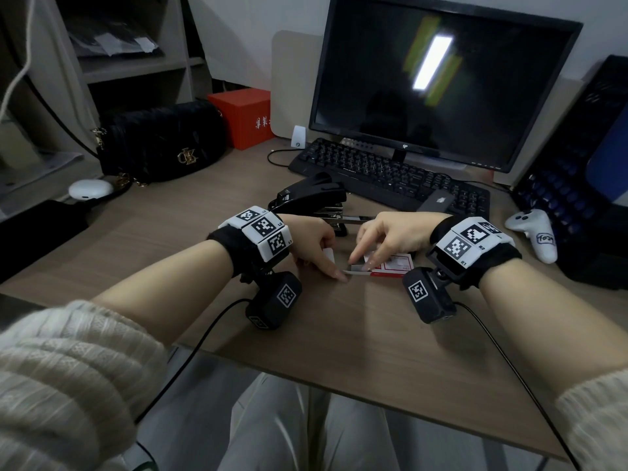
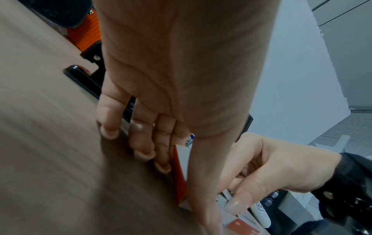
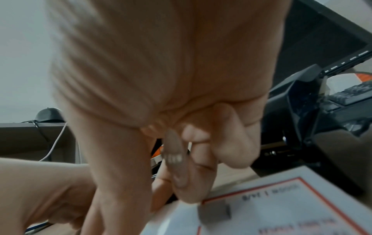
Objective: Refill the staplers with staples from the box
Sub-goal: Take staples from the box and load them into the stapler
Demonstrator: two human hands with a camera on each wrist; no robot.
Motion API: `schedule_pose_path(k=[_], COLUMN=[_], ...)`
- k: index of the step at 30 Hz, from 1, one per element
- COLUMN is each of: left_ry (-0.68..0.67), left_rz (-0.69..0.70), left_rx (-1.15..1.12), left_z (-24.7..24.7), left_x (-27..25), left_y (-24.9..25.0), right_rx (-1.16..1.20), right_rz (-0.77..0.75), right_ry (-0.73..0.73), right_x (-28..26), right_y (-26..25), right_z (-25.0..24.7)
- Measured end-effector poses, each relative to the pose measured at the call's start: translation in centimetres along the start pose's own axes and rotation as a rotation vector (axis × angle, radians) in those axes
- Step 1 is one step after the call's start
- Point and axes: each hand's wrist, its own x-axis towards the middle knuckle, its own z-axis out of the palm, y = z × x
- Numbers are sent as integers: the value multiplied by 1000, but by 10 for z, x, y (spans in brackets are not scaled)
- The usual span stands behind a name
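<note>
A small red and white staple box (image 1: pixel 396 265) lies flat on the wooden desk, its label facing up in the right wrist view (image 3: pixel 281 206). My left hand (image 1: pixel 334 266) pinches the box's left end between thumb and fingers; its red side (image 2: pixel 178 178) shows between them. My right hand (image 1: pixel 362 261) comes from the right, index finger and thumb pinching the pale tray end that sticks out on the left; the other fingers are curled. Just behind both hands a black stapler (image 1: pixel 307 195) stands hinged open, its metal channel exposed.
A black keyboard (image 1: pixel 390 175) and monitor (image 1: pixel 441 79) stand behind the stapler, with a phone (image 1: pixel 436 200) on the keyboard. A white game controller (image 1: pixel 537 236) lies at right. A black handbag (image 1: pixel 159 141), a red box (image 1: pixel 244 117) and a white mouse (image 1: pixel 90 189) sit at left.
</note>
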Motion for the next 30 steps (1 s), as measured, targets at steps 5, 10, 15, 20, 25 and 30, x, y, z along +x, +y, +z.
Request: schedule_pose_path(k=[5, 10, 15, 20, 25, 30], left_ry=[-2, -5, -15, -12, -7, -7], left_rz=[-5, -11, -21, -27, -28, -27], left_rx=[7, 17, 5, -26, -30, -25], left_z=[0, 0, 0, 0, 1, 0], left_x=[1, 1, 1, 1, 1, 0], left_y=[-1, 0, 1, 0, 1, 2], right_rx=[33, 12, 42, 75, 9, 28], right_rz=[-6, 6, 40, 106, 77, 49], right_ry=[16, -8, -24, -1, 65, 82], right_x=[-2, -4, -1, -2, 2, 1], right_y=[-1, -2, -2, -7, -8, -5], right_z=[1, -1, -3, -1, 4, 5])
